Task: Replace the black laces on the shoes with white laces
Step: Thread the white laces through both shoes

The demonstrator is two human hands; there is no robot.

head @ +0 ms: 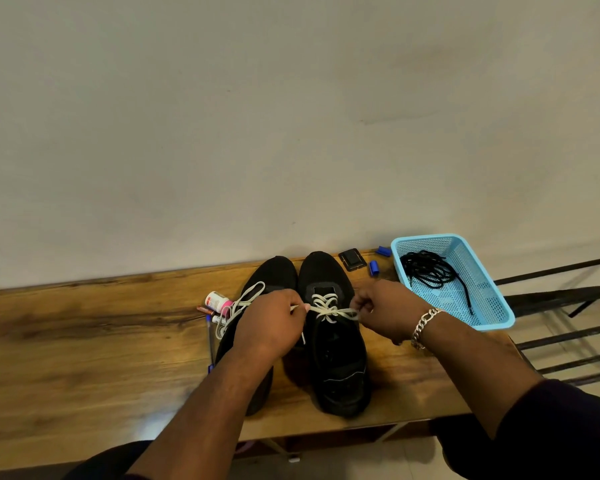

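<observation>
**Tightening the white lace on the right-hand shoe**

The white lace (329, 308) already crosses the eyelets of the right-hand shoe (336, 358), which stands at the table's middle, toe toward twelve o'clock. The left hand (271, 327) pinches one end at nine o'clock of the knot area, fingers curled; the right hand (385, 311) pinches the other at three o'clock, likewise curled. The strand runs taut between them, so this looks like the cinching or tying step. Next probably comes forming a bow, needing even tension on both ends.

The left-hand shoe (274, 275), touching its partner, carries a looped white lace (246, 299).

At two o'clock, the blue basket (492, 318) holds the tangled black laces (428, 270).
</observation>
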